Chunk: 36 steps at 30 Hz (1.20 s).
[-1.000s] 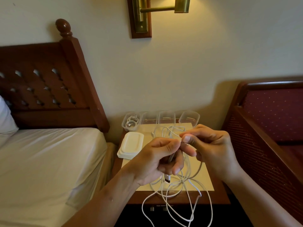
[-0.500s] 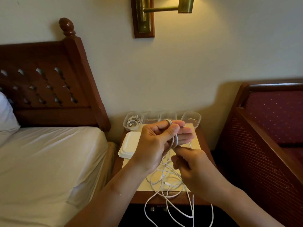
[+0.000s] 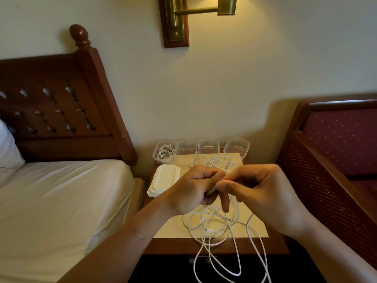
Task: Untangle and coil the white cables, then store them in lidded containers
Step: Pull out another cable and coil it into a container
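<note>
The right hand (image 3: 261,193) has risen level with the left hand (image 3: 193,188), both now curled and pinching the white cable (image 3: 211,192) between them; coiling looks barely begun, most cable lying tangled on the table (image 3: 175,245).

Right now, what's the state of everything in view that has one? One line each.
white cables, tangled, loops hanging past the table front edge
left hand, grips a cable strand
right hand, pinches a strand next to it
leftmost container, lidless, holds a coiled cable
other three containers, lidless, look empty
lids, stacked, off the containers
wall lamp, appears lit
</note>
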Tool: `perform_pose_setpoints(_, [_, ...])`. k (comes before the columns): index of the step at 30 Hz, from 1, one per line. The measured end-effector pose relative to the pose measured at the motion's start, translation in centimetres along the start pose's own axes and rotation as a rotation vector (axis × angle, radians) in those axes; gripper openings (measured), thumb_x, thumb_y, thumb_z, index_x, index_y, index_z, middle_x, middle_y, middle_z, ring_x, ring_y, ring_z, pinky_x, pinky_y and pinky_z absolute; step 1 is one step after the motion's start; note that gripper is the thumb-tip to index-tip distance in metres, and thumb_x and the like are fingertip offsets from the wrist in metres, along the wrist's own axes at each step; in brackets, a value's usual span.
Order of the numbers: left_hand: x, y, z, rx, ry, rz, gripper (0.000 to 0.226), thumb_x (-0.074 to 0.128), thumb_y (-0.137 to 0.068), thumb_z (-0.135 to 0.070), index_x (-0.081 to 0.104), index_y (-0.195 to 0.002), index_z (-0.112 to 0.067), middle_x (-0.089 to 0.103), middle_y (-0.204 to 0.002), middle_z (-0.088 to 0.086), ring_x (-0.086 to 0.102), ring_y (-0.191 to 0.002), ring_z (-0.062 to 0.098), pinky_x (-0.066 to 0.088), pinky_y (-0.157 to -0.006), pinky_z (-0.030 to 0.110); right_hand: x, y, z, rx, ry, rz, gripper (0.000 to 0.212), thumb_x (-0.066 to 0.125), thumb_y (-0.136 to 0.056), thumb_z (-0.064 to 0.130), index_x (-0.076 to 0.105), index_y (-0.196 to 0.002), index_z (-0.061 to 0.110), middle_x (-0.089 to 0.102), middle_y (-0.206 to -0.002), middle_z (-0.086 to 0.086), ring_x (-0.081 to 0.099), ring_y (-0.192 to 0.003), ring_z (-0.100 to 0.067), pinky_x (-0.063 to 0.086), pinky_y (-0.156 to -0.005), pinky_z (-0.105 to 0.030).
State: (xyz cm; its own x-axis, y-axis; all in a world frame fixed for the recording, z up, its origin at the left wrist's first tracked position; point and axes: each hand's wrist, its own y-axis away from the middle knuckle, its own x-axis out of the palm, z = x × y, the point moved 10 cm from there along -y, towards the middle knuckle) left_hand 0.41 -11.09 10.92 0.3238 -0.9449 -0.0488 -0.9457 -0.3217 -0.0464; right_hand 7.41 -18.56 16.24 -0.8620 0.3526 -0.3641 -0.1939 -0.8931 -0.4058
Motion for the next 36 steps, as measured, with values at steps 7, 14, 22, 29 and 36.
perform_pose_setpoints(7, [1.3,0.5,1.4,0.038,0.346,0.089,0.033,0.044,-0.103,-0.027,0.074,-0.097,-0.015,0.072,-0.079,0.021,0.031,-0.052,0.049,0.024,-0.049,0.029,-2.3,-1.3,-1.2,-0.073,-0.059,-0.135,0.01,0.089,-0.073,0.022,0.083,-0.081,0.02,0.069,-0.078,-0.003,0.063,-0.065,-0.025,0.051,-0.053,-0.04])
perform_pose_setpoints(14, [2.8,0.8,1.0,0.045,0.497,0.181,0.035,0.046,-0.106,-0.019,0.065,-0.122,0.006,0.075,-0.09,0.016,0.062,-0.053,0.014,0.045,-0.051,0.022,-2.1,-1.7,-2.0,-0.114,-0.222,-0.101,0.012,0.086,-0.078,0.037,0.083,-0.08,0.025,0.072,-0.084,-0.007,0.065,-0.077,-0.036,0.055,-0.069,-0.052])
perform_pose_setpoints(22, [2.6,0.5,-0.8,0.2,0.695,0.113,0.025,0.053,-0.105,-0.014,0.065,-0.112,0.006,0.071,-0.078,0.014,0.07,-0.059,0.017,0.055,-0.055,0.024,0.1,-1.0,-4.3,-0.006,-0.328,-0.206,0.036,0.065,-0.093,0.056,0.08,-0.095,0.024,0.074,-0.093,-0.017,0.065,-0.075,-0.05,0.056,-0.055,-0.055])
perform_pose_setpoints(29, [1.4,0.2,-3.9,0.371,0.804,-0.004,0.026,0.061,-0.099,-0.011,0.07,-0.117,0.006,0.076,-0.109,0.022,0.076,-0.098,0.032,0.062,-0.088,0.043,3.8,-0.3,-6.2,0.106,-0.096,-0.051,0.03,0.053,-0.095,-0.006,0.06,-0.069,0.007,0.05,-0.052,0.001,0.043,-0.051,-0.003,0.034,-0.048,-0.032])
perform_pose_setpoints(36, [-3.0,-0.3,-3.9,0.227,0.338,-0.311,0.029,0.055,-0.099,-0.006,0.064,-0.12,0.012,0.072,-0.111,0.031,0.073,-0.102,0.044,0.06,-0.09,0.048,4.2,0.3,-3.1,-0.095,0.369,0.121,0.017,0.054,-0.106,0.028,0.068,-0.099,0.022,0.064,-0.082,0.016,0.059,-0.07,-0.012,0.05,-0.062,-0.039])
